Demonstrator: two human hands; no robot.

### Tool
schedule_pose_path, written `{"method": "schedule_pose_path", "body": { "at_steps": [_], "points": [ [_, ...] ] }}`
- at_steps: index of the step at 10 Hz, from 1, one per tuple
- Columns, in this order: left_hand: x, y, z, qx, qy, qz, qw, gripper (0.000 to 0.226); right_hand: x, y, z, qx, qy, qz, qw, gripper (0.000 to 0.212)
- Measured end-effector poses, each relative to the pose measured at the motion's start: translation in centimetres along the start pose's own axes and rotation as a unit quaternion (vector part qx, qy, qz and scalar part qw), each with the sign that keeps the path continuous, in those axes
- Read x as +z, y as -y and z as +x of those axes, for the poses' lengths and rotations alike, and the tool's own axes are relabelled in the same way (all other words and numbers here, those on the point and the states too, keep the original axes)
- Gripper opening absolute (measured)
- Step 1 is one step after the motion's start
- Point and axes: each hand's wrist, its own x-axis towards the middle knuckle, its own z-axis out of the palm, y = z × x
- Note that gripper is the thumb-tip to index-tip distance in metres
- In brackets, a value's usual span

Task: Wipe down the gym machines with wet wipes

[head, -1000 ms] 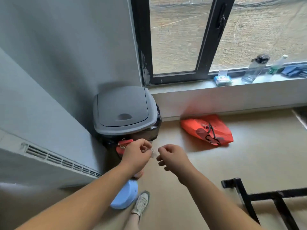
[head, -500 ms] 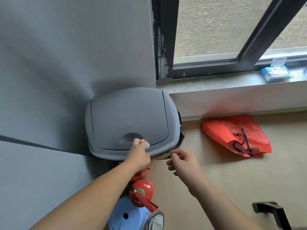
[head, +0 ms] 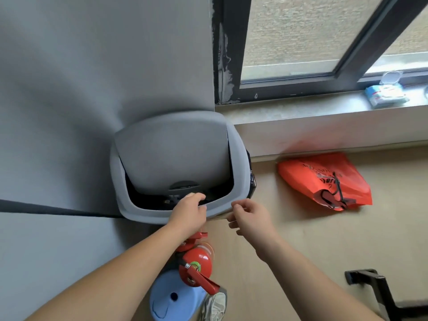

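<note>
Your left hand (head: pixel 188 212) is at the front edge of the grey bin (head: pixel 238 158). Its fingers bend over the rim and dip into the dark gap under the lid (head: pixel 171 149). The fingertips are hard to see there, so I cannot tell if they hold anything. The lid is tipped inward, with its front edge pushed down low, so the bin is open at the front.

Your right hand (head: pixel 251 217) is in the air just beside the left one, near the front right corner of the bin. Its fingers are loosely curled, with the thumb close to the first finger. Nothing shows in it, and it touches nothing.

The bin stands in the corner, against the grey wall (head: pixel 92 89) and next to the window sill (head: pixel 289 110). Under your left wrist is a red fire extinguisher (head: pixel 196 265). Just below that are a light blue round thing (head: pixel 166 300) and a white shoe (head: pixel 215 306).

The pack of wet wipes (head: pixel 385 92) lies on the window sill at the far right, well apart from both hands. Its little flip lid stands open. An orange plastic bag (head: pixel 324 181) lies on the floor (head: pixel 301 239) under the sill, to the right of the bin. A black metal frame (head: pixel 375 288) sits on the floor in the bottom right corner, and only a small part of it shows.
</note>
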Motion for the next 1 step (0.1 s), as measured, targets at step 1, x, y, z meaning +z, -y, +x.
{"method": "schedule_pose_path", "body": {
  "at_steps": [1],
  "points": [
    [-1.22,-4.53,-2.74,0.046,-0.027,-0.063,0.997,0.035,-2.84,1.12,-2.5,-0.038,-0.034,-0.008,0.999,0.019]
  ]
}}
